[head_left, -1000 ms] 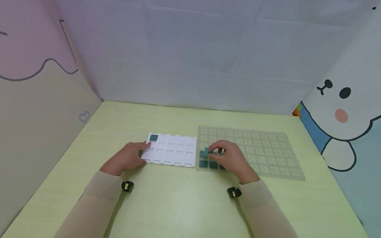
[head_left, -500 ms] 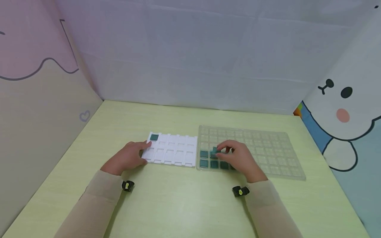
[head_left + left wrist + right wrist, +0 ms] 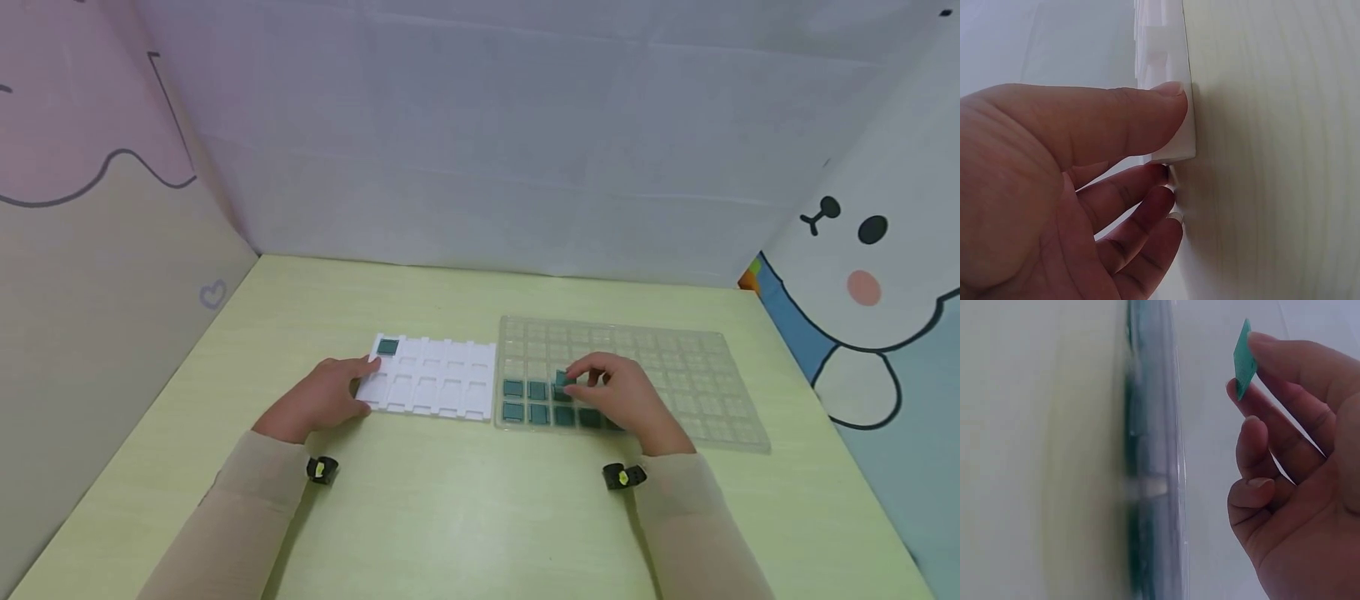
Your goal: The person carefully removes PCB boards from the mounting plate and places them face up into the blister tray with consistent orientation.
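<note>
My right hand (image 3: 618,396) pinches a small green square chip (image 3: 1245,361) between thumb and fingertip, tilted up above the clear plastic tray (image 3: 705,392). In the head view this chip overlaps the tray's second row from the front. Other green chips (image 3: 513,412) lie in pockets at the tray's front left; some are partly hidden by the hand. My left hand (image 3: 333,392) grips the left end of a white pocketed tray (image 3: 425,392), its thumb at the near corner. One green chip (image 3: 387,347) lies in that tray's far left pocket.
Both trays lie side by side on a pale wooden table (image 3: 442,517), the white one left of the clear one. A white cloth wall (image 3: 480,167) closes off the back, and printed panels stand at both sides. Each wrist carries a small black camera.
My right hand has moved to the right over the clear tray with the pinched chip, uncovering chips on the left. My left hand stays on the white tray.
</note>
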### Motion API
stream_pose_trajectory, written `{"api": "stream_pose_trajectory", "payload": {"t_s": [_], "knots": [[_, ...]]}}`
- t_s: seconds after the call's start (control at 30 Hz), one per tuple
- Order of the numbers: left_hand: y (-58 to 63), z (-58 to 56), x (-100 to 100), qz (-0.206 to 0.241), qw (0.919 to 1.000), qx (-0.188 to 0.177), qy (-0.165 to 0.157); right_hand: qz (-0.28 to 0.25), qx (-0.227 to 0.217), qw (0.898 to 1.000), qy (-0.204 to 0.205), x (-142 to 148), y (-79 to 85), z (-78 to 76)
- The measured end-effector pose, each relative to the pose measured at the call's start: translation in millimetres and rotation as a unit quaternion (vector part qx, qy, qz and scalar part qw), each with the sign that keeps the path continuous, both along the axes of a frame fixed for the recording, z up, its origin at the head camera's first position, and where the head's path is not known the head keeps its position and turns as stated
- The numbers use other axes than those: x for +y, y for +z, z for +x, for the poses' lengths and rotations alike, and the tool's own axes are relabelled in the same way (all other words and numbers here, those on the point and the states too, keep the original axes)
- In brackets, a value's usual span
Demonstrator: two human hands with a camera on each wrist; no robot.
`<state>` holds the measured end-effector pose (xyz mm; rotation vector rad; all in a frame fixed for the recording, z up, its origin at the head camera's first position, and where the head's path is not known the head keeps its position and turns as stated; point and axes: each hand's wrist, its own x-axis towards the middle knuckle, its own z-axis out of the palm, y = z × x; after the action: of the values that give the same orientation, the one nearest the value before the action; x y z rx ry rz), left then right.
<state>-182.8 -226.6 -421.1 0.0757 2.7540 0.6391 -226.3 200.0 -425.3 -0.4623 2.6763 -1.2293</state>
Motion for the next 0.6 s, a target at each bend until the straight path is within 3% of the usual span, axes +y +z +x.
{"api": "stream_pose_trajectory", "payload": {"t_s": [0.6], "knots": [[1.9, 0.9, -1, 0.008, 1.0000, 0.002, -0.003, 0.062, -0.010, 0.998, 0.001, 14, 2.0, -0.5]]}}
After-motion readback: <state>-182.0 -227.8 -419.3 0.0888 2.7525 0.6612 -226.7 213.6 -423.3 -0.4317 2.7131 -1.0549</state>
